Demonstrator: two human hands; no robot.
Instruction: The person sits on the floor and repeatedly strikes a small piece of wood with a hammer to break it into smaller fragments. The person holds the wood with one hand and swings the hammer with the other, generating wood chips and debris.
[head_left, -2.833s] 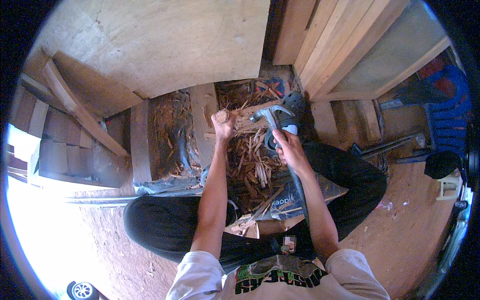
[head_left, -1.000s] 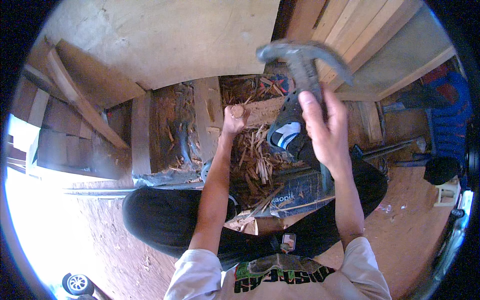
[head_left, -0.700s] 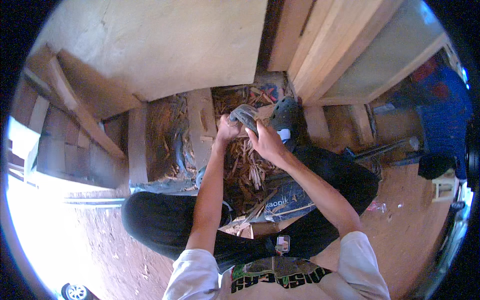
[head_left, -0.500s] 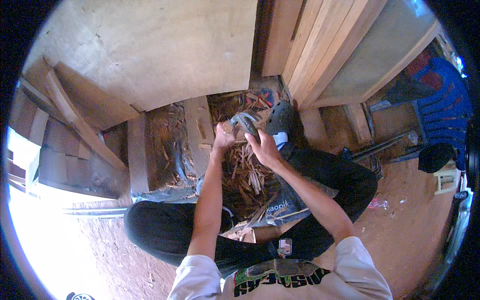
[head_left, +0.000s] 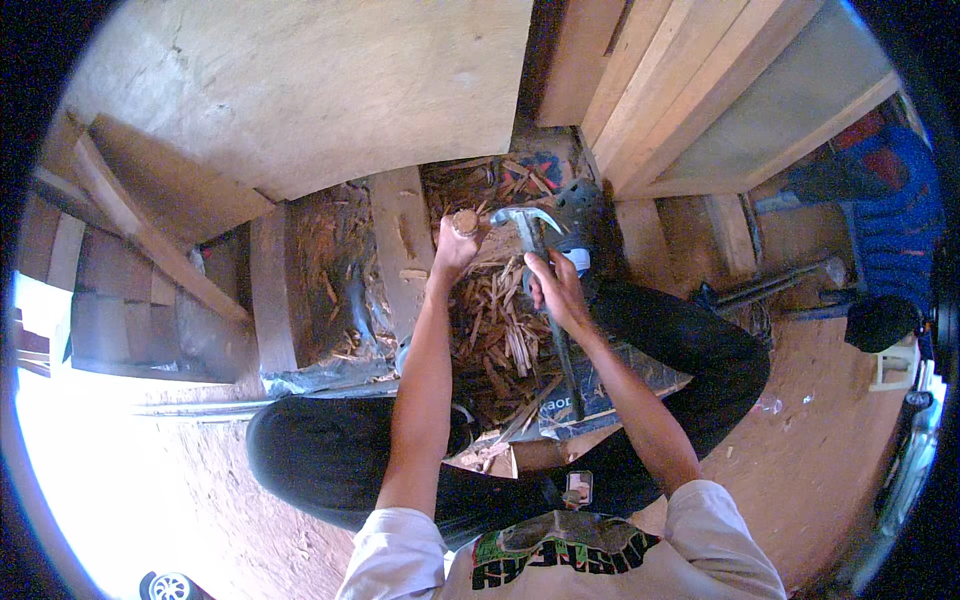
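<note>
My left hand (head_left: 456,252) is closed in a fist. A round, tan wooden handle end (head_left: 466,221) sticks up out of it; the rest of that tool is hidden. Just to the right, my right hand (head_left: 562,292) grips a claw hammer (head_left: 530,218) by its handle, close below the metal head. The hammer's head is level with the wooden handle end and a little apart from it. Its dark shaft runs back toward my lap. Under both hands lies a heap of wood chips (head_left: 505,330).
A large pale board (head_left: 300,90) slopes up ahead, and several planks (head_left: 670,80) lean at far right. Wooden beams (head_left: 402,235) lie left of the chips. My dark shoe (head_left: 577,205) is beyond the hammer. A blue chair (head_left: 885,210) stands at right.
The hammer has moved right, away from above the left fist, and now its head and shaft show more fully. The left fist has shifted slightly and its wooden handle end shows more clearly.
</note>
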